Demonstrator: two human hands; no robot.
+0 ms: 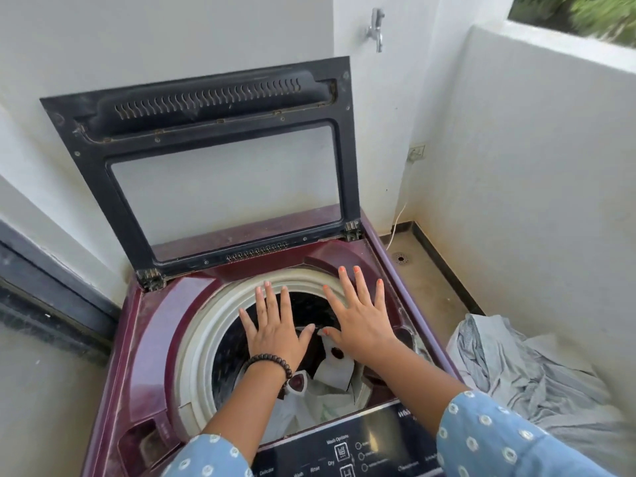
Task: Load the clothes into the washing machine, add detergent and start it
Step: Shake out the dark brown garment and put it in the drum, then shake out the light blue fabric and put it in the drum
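Note:
A maroon top-loading washing machine (151, 325) stands in front of me with its dark-framed glass lid (220, 173) raised against the wall. Inside the white-rimmed drum (206, 325) lie white and dark clothes (327, 390). My left hand (275, 332) and my right hand (358, 318) hover side by side above the drum opening, palms down, fingers spread and straight, holding nothing. A dark bead bracelet sits on my left wrist. A heap of grey and white clothes (516, 370) lies to the right of the machine.
The black control panel (347, 449) with wash options runs along the machine's near edge. White walls close in at the back and right. A tap (375, 29) is on the back wall, a socket (417, 153) with a cable lower down, and a floor drain (401, 259) nearby.

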